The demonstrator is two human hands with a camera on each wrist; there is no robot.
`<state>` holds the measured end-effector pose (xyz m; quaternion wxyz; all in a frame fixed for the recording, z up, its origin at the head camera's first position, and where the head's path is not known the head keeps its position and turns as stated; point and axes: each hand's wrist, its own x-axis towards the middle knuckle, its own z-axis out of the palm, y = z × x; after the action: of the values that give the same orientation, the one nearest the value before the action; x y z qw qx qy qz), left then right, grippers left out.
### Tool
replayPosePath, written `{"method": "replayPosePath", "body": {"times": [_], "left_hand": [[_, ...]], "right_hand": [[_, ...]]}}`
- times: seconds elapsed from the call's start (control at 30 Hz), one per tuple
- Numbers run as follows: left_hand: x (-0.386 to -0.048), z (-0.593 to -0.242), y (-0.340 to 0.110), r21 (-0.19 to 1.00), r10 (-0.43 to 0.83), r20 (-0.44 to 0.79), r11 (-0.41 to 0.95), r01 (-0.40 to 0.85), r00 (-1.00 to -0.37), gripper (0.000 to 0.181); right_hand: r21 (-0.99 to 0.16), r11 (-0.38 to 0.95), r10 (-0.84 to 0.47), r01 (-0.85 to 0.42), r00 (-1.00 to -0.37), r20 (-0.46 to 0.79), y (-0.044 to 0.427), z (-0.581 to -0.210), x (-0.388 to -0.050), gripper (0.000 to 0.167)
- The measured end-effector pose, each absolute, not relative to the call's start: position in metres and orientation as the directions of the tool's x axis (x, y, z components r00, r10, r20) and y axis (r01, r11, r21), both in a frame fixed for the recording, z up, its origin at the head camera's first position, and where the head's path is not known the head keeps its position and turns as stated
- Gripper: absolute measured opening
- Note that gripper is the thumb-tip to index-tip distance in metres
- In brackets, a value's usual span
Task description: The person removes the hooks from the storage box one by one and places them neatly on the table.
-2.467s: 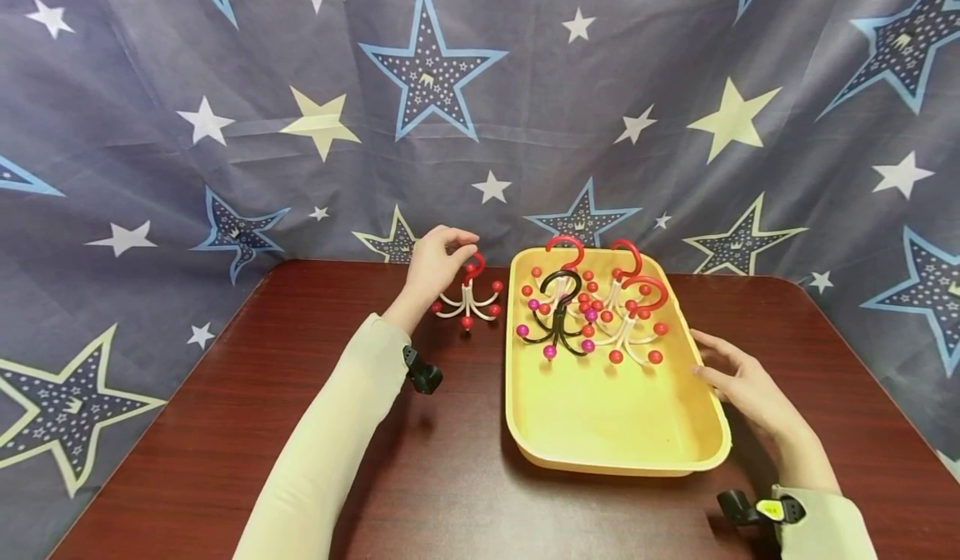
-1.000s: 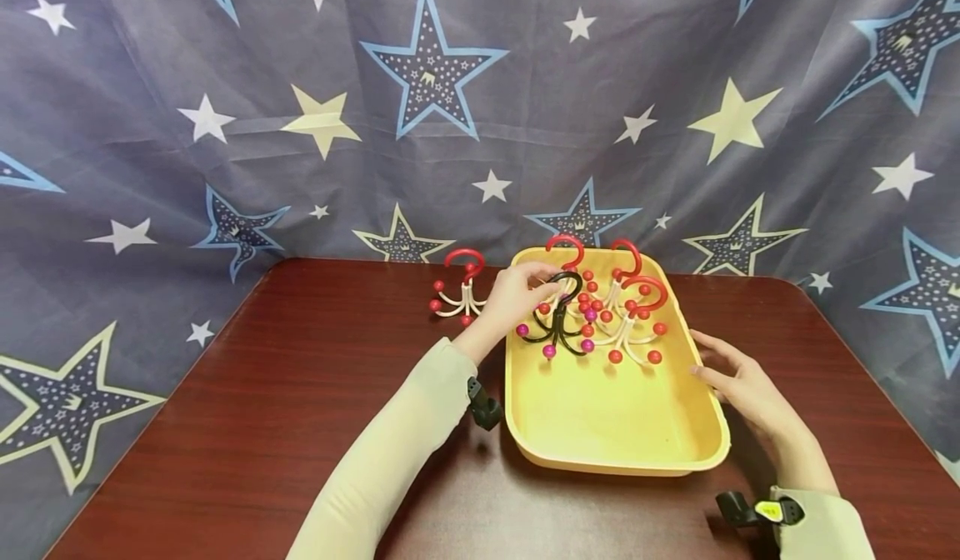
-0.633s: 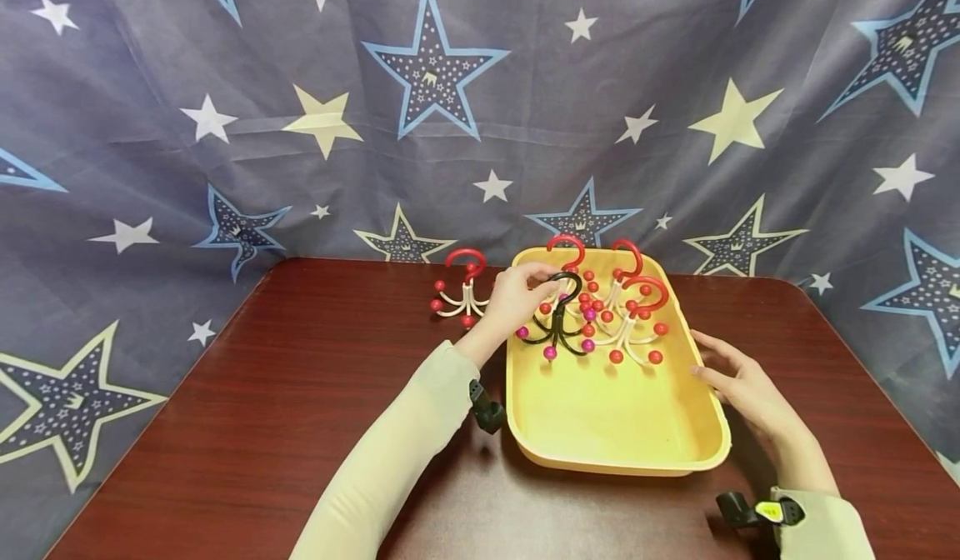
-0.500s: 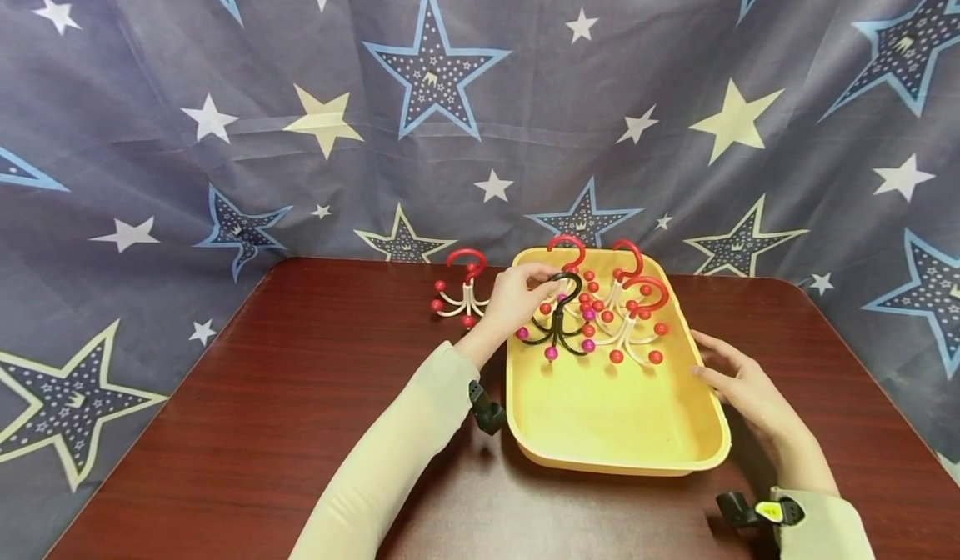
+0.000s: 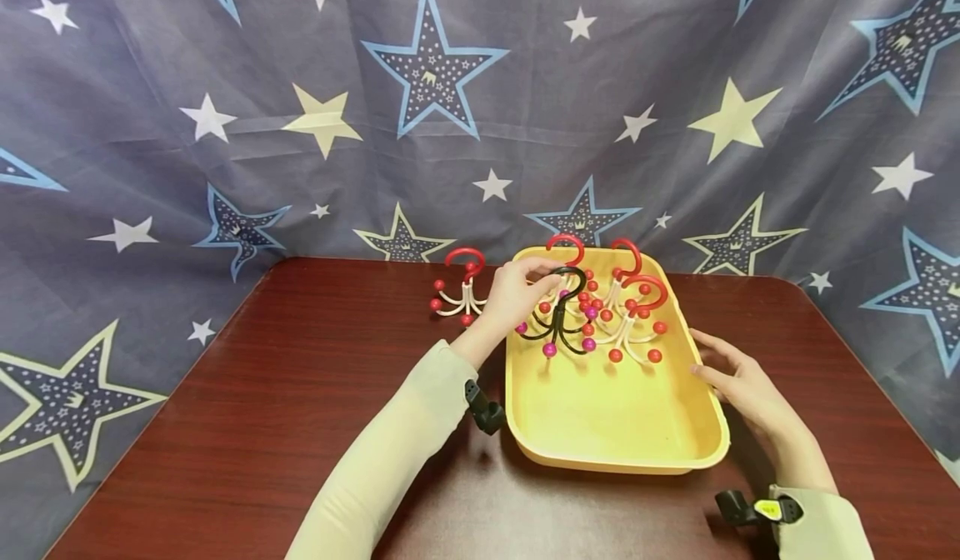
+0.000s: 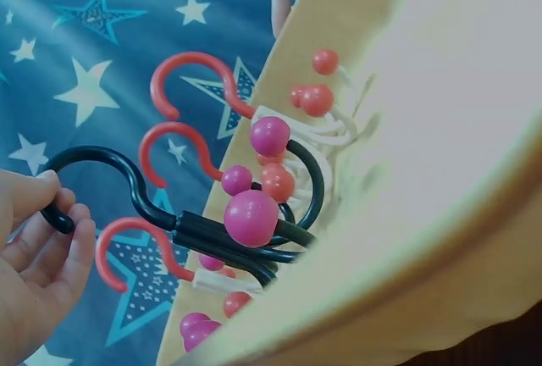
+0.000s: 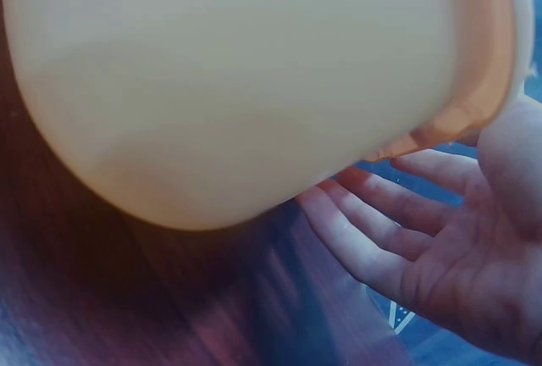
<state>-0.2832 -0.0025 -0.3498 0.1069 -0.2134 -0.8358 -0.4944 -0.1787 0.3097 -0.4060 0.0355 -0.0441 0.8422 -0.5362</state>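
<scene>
A black multi-hook hanger with pink ball tips [image 5: 558, 322] stands in the yellow tray [image 5: 615, 427]. My left hand [image 5: 516, 297] reaches over the tray's left rim and pinches the end of its curved hook. In the left wrist view, thumb and fingertips meet on that black hook [image 6: 97, 153]. Several white hangers with red hooks and red balls [image 5: 627, 327] stand in the tray's far half, partly behind the black one. At the tray's right side, my right hand [image 5: 753, 393] touches the outer wall with mostly straight fingers, as the right wrist view shows.
Another white hanger with a red hook [image 5: 467, 295] stands on the brown table [image 5: 300, 393], just left of the tray; my left wrist partly covers it. A star-patterned cloth [image 5: 255, 160] hangs behind the table.
My left hand has moved from the white hanger left of the tray to the black hanger's hook. That hook has since risen slightly. My right hand has stayed beside the tray.
</scene>
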Motion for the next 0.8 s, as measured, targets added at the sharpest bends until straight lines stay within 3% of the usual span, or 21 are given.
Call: {"method": "replayPosePath", "body": {"times": [0.8], "left_hand": [[-0.267,-0.314,-0.033,0.826,0.180,0.465,0.262,0.498,-0.867,0.020]], "right_hand": [[-0.911,0.413,-0.111,-0.010,-0.993,-0.040,0.311,-0.406,-0.180,0.063]]}}
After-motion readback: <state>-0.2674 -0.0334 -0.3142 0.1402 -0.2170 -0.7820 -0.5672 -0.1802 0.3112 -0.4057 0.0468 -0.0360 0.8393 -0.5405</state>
